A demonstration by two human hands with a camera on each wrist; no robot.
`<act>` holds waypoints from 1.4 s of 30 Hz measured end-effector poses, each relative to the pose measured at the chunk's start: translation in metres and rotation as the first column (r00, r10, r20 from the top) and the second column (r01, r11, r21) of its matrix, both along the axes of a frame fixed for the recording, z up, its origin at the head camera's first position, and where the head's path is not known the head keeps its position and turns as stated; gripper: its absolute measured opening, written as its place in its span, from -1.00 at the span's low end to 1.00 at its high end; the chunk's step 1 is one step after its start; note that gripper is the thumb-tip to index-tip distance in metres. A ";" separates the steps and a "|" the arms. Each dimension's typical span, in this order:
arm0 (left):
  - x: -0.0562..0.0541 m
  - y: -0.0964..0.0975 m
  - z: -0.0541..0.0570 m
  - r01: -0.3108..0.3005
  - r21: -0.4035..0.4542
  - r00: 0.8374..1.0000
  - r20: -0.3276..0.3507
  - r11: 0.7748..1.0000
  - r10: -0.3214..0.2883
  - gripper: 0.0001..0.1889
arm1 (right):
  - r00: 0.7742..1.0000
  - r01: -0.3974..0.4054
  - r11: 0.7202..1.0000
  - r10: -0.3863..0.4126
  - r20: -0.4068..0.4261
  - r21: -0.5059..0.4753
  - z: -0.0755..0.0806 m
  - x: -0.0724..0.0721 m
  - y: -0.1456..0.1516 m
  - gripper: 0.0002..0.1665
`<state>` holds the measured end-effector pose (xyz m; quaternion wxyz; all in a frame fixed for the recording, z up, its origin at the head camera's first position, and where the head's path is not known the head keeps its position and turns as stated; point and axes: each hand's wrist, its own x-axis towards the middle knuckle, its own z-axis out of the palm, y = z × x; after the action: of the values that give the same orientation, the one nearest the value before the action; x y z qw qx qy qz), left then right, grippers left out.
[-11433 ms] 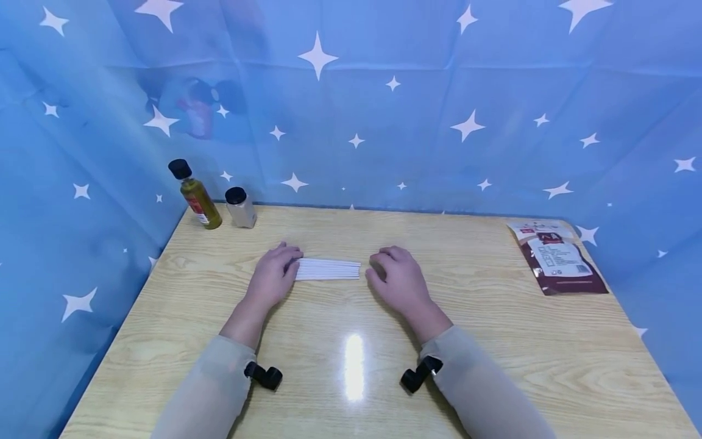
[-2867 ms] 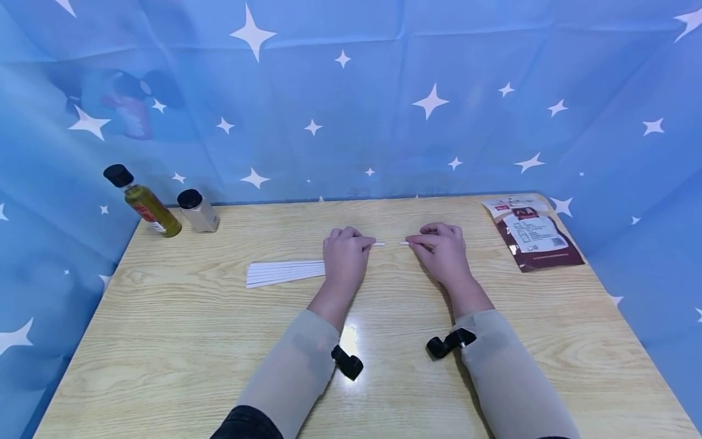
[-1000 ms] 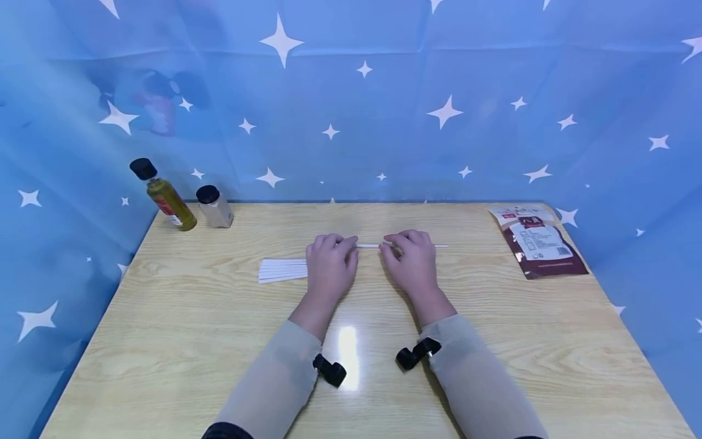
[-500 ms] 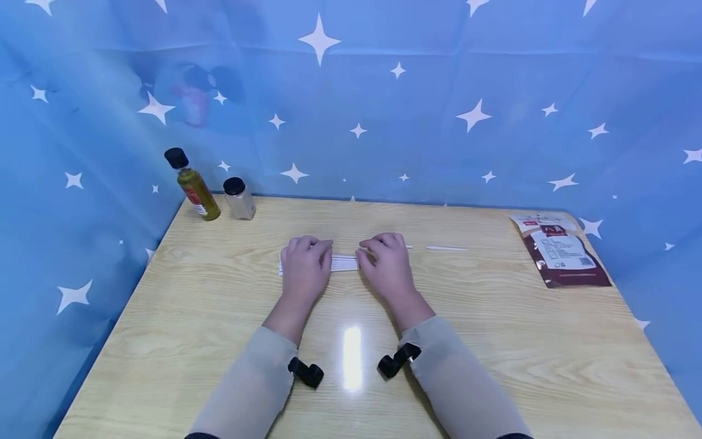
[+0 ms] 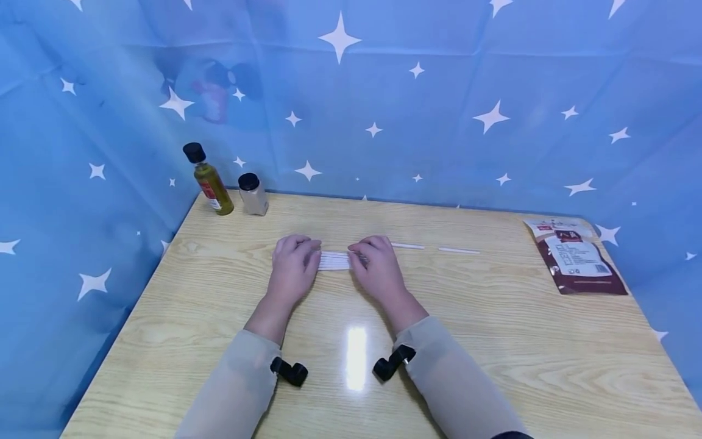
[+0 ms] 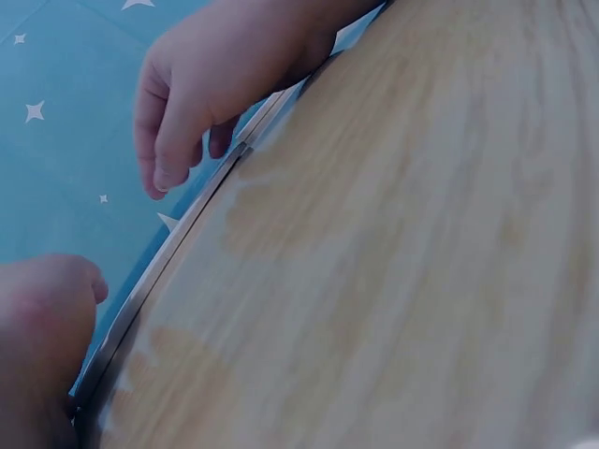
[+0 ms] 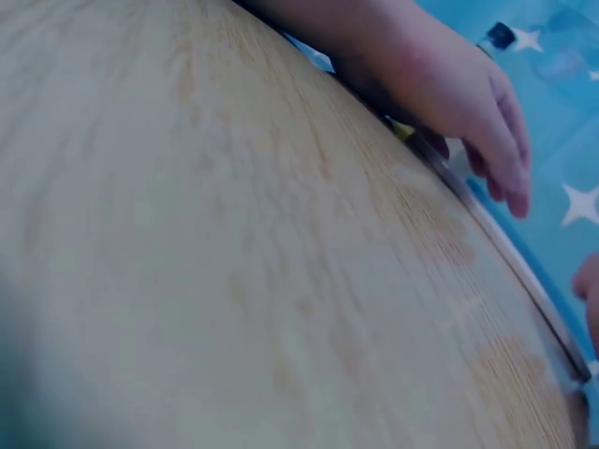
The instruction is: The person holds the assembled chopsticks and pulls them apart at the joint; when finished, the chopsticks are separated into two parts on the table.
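Observation:
Thin white sticks (image 5: 334,261) lie side by side in a flat row on the table, between my two hands in the head view. My left hand (image 5: 292,268) covers the row's left end, fingertips at its upper edge. Over the right end, my right hand (image 5: 377,268) has thumb and fingers bent downward. In the left wrist view, the right hand (image 6: 215,84) shows hanging fingers with the thumb apart, and the left hand (image 6: 42,323) is partly cut off. The left hand's fingers (image 7: 510,159) point down in the right wrist view.
Two separate white sticks, a nearer one (image 5: 407,246) and a farther one (image 5: 459,250), lie end to end right of my hands. An oil bottle (image 5: 214,189) and a black-capped jar (image 5: 254,198) stand back left. A maroon-and-white pouch (image 5: 578,259) lies back right.
Two sticks now lie in a line at the right, apart from the row. Both hands have moved left from there, back over the row's ends.

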<state>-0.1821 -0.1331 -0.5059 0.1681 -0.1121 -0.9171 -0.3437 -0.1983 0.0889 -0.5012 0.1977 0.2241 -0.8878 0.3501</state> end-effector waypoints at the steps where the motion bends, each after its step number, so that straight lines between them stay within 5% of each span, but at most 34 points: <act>1: 0.000 0.000 -0.001 0.004 -0.008 1.000 0.001 1.000 -0.004 -0.72 | 1.000 -0.003 1.000 0.004 0.012 -0.004 -0.001 0.000 0.000 -0.85; 10: -0.003 0.001 -0.003 -0.050 -0.124 0.999 -0.001 0.991 0.050 -0.80 | 0.999 -0.036 0.999 0.036 0.040 0.015 -0.001 0.001 -0.001 -0.80; 19: -0.003 0.002 -0.002 -0.055 -0.090 0.998 -0.021 0.994 0.053 -0.85 | 0.998 -0.030 0.999 0.029 0.063 0.023 0.000 0.002 -0.002 -0.87; 29: -0.004 0.003 -0.002 -0.062 -0.080 0.998 0.025 0.995 0.064 -0.88 | 0.974 0.015 1.000 -0.019 0.226 0.017 0.005 0.003 -0.001 -0.89; 42: -0.003 0.004 -0.004 -0.043 -0.048 0.999 0.005 0.998 0.044 -0.89 | 0.980 0.010 1.000 -0.013 0.199 0.014 0.000 0.003 -0.001 -0.85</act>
<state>-0.1852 -0.1294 -0.5097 0.1701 -0.0952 -0.9278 -0.3180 -0.1952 0.0882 -0.5010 0.1084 0.1840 -0.9067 0.3637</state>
